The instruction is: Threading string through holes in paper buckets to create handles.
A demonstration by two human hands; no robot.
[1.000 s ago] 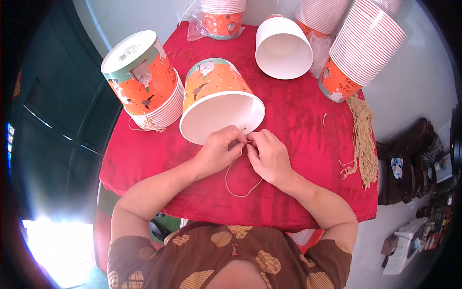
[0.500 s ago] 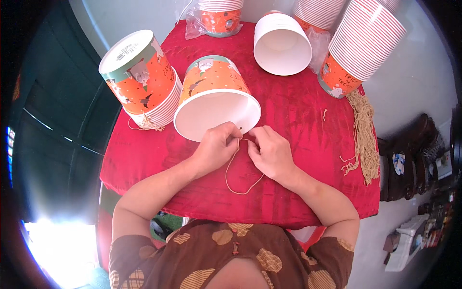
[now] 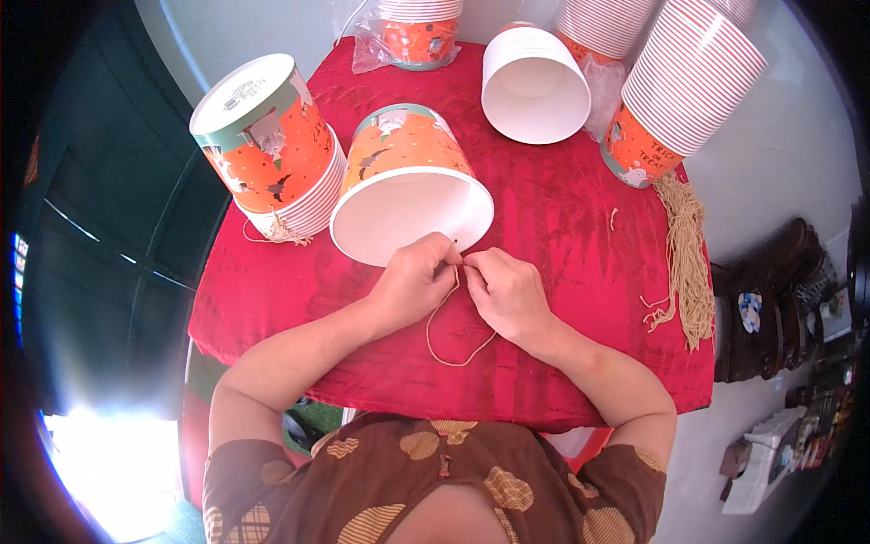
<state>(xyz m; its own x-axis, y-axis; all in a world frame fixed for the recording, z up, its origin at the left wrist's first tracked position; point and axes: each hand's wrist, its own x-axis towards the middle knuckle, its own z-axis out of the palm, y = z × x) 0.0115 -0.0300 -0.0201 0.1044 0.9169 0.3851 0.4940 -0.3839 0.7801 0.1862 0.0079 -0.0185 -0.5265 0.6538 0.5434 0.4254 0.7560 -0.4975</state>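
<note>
An orange paper bucket (image 3: 412,213) with a white inside lies on its side, its mouth toward me and a small hole near the lower rim. Just at that rim, my left hand (image 3: 421,279) pinches a thin tan string (image 3: 433,337). Fingertips of my right hand (image 3: 507,292) close on the same string, almost touching the left ones. From between my hands the string hangs in a loose loop over the red tablecloth (image 3: 580,363). What the fingertips do with the string's end is partly hidden.
At the left stands an upturned stack of printed buckets (image 3: 272,150) with string at its rim. Another bucket (image 3: 535,86) lies farther back, beside a tall bucket stack (image 3: 684,91). A bundle of tan strings (image 3: 686,263) hangs over the right table edge. Plastic-wrapped buckets (image 3: 417,36) stand behind.
My right hand has shifted slightly left and down, bringing its fingertips against the left hand's. The string near the rim is drawn between them. The bucket has stayed nearly in place.
</note>
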